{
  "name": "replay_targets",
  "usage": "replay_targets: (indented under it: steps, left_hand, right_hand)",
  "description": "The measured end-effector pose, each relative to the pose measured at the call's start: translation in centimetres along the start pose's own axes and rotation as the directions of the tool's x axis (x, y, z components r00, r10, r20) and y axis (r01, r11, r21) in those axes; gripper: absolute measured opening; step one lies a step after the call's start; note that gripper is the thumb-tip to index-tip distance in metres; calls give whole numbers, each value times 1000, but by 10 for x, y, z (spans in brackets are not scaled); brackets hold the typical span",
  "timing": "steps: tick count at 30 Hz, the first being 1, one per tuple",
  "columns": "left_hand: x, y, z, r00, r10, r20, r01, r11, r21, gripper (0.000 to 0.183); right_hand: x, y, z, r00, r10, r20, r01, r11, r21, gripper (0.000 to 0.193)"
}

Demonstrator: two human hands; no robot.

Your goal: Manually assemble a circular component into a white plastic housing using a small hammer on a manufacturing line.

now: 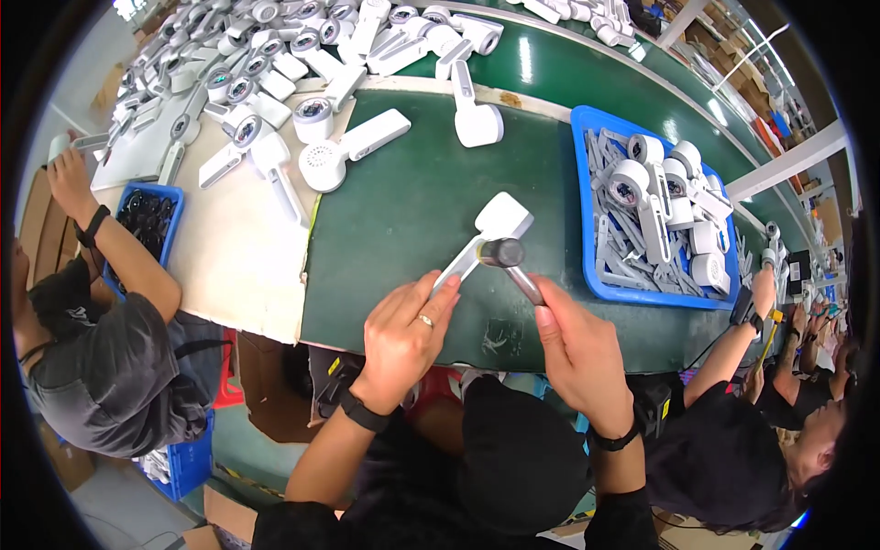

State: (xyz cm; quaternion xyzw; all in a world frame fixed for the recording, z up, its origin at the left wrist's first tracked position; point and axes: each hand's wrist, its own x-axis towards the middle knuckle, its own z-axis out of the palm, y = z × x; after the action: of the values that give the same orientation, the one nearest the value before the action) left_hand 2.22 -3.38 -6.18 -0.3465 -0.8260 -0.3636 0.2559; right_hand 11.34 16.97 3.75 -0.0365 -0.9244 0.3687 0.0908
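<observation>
- Near centre, over the table (394,266): left hand (401,337) on a handheld unit (503,216), right hand (577,353) on a hammer (501,253), its head at the unit's neck.
- Right on the table: a bin (660,298) holding strips (628,261) and further units (654,234).
- Left: a sheet (238,284), one loose unit (374,135) across its right edge.
- Far centre: another unit (478,124).
- Far left: heaped units (275,82).
- Left of the sheet: a smaller bin (174,206).
- Beyond the table's far edge: a conveyor (550,55).

Blue bin (655,295) on green bench (394,238)
</observation>
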Motion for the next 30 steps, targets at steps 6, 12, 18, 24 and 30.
replay_targets:
  steps: [6,12,18,24,30]
  left_hand:
    - [2,6,2,998,-53,-20,52,998,-26,37]
    - [1,2,1,998,-57,-13,57,998,-28,35]
    - [1,-1,3,1000,-30,2,30,999,-19,36]
    - [3,0,0,999,-33,2,33,998,-46,37]
    - [4,-3,5,1000,-26,8,26,998,-51,37]
  right_hand:
    - [13,-20,-12,996,-48,73,53,997,-63,30]
    - [13,-30,-12,996,-72,47,76,992,-105,29]
    - [17,-19,0,998,-70,-1,70,996,-63,30]
    - [20,-5,11,985,18,171,26,966,-256,30]
    - [18,1,14,990,62,125,-34,976,-213,30]
